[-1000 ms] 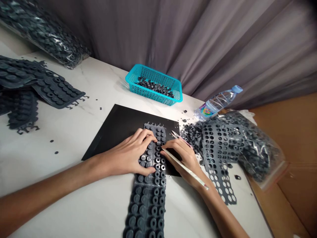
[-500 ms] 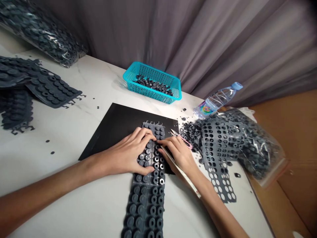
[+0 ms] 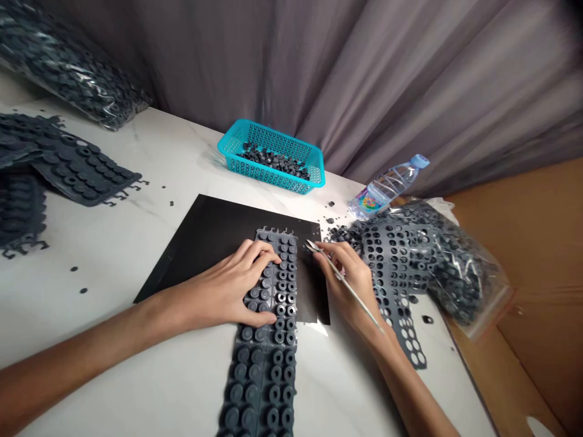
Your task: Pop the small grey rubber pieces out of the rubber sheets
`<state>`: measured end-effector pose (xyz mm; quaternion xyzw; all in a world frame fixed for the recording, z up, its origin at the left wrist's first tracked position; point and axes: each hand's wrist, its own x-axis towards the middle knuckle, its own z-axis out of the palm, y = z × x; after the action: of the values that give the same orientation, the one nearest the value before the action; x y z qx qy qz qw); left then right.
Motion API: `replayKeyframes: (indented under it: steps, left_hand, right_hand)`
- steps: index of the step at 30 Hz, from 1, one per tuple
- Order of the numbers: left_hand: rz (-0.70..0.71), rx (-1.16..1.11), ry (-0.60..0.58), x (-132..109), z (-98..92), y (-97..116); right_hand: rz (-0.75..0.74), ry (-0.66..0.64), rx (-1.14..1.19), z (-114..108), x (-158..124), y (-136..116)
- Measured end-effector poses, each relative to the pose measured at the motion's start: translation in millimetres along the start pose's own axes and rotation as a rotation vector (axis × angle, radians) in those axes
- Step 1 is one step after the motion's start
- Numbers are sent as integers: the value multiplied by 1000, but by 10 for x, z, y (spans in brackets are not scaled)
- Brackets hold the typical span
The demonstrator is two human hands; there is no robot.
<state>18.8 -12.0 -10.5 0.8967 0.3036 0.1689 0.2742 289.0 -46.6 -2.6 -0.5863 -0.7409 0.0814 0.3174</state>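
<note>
A long dark grey rubber sheet [image 3: 262, 364] with rows of round moulded plugs runs from the near edge onto a black mat [image 3: 200, 243]. My left hand [image 3: 241, 279] rests across the sheet, thumb and fingers apart, fingertips touching its plugs. To the right, off the sheet, my right hand [image 3: 348, 273] is closed around a thin whitish stick-like tool [image 3: 359, 297] that slants back over the wrist. Pointed metal tips of scissors [image 3: 312, 245] show by its fingertips; their handles are hidden behind the hand.
A turquoise basket [image 3: 273, 178] of small black pieces stands at the back. A water bottle [image 3: 387, 185] leans by a clear bag [image 3: 469, 279] of parts and a perforated grey sheet [image 3: 387, 255]. More moulded sheets [image 3: 86, 167] and a filled bag [image 3: 77, 73] lie left.
My right hand has moved right, away from the sheet's plugs, with the thin tool still in it. My left hand stays on the sheet; the view has shifted slightly.
</note>
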Motion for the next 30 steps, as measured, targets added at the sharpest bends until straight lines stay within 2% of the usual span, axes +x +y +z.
replayKeyframes:
  steps: [5,10,19,26,30]
  left_hand:
    - [2,22,-3,9,4,4]
    - [1,46,-33,13,10,-1]
    - [-9,57,-20,14,5,20]
    - [-17,68,-26,7,20,11]
    - [-27,81,-34,12,18,19]
  right_hand:
    - [-177,-178,162,47,-58,-143]
    - [-269,-264,208,70,-35,-139]
    - [-257,-243,104,103,-34,-160]
    - [-376,-208,-159,180,-44,-157]
    - [-391,-182,-231,252,-80,-147]
